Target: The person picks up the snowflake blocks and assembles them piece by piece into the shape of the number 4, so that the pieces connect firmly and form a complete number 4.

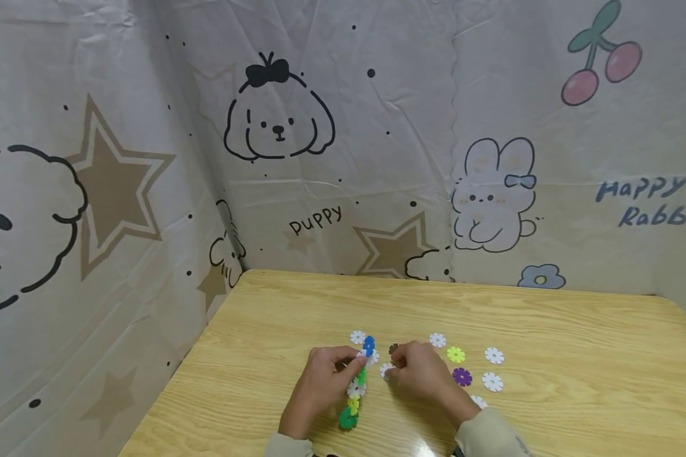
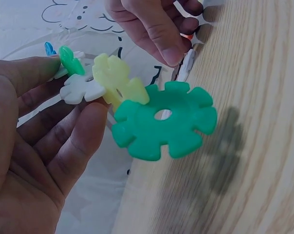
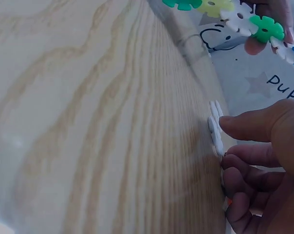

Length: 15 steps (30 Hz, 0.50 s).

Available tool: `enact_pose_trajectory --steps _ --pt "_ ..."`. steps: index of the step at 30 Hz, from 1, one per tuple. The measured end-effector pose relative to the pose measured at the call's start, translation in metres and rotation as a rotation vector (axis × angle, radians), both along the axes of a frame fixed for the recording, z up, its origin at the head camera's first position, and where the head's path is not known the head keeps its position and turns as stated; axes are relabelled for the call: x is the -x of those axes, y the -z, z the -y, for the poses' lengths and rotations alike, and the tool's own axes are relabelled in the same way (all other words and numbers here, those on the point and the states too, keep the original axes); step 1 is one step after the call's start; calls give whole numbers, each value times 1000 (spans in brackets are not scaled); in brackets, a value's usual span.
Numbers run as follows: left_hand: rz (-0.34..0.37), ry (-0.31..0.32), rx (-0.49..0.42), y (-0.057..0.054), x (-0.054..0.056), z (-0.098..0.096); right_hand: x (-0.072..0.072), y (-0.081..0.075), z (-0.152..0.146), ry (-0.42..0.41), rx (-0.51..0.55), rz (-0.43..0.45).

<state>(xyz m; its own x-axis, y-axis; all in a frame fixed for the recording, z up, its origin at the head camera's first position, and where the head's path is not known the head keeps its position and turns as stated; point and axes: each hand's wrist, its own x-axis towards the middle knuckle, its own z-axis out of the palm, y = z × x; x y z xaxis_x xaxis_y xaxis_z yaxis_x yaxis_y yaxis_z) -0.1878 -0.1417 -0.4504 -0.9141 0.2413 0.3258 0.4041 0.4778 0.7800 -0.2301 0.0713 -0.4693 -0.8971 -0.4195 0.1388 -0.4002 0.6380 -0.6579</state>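
My left hand (image 1: 327, 377) pinches a chain of slotted plastic snowflake discs between thumb and fingers. The chain runs from a blue disc (image 1: 368, 344) at the far end through white, a light green disc (image 2: 71, 60), a white disc (image 2: 82, 89) and a yellow disc (image 2: 119, 80) to a dark green disc (image 2: 165, 121) at the near end. It is held above the table. To its right, my right hand (image 1: 423, 374) reaches down with curled fingers, thumb and fingertips at the edge of a loose white disc (image 1: 385, 370). A brown disc (image 1: 394, 349) lies partly hidden behind that hand.
Loose discs lie on the wooden table (image 1: 577, 406): a white one (image 1: 357, 337) beyond the chain, and several to the right, among them a yellow-green disc (image 1: 456, 354) and a purple disc (image 1: 462, 377). Printed cloth (image 1: 343, 158) hangs behind the table and at its left.
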Motion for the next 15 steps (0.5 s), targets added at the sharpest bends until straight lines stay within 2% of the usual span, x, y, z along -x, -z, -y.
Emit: enact_pose_trajectory --steps 15 --pt "18 11 -4 1 2 -1 -1 -2 5 31 -70 37"
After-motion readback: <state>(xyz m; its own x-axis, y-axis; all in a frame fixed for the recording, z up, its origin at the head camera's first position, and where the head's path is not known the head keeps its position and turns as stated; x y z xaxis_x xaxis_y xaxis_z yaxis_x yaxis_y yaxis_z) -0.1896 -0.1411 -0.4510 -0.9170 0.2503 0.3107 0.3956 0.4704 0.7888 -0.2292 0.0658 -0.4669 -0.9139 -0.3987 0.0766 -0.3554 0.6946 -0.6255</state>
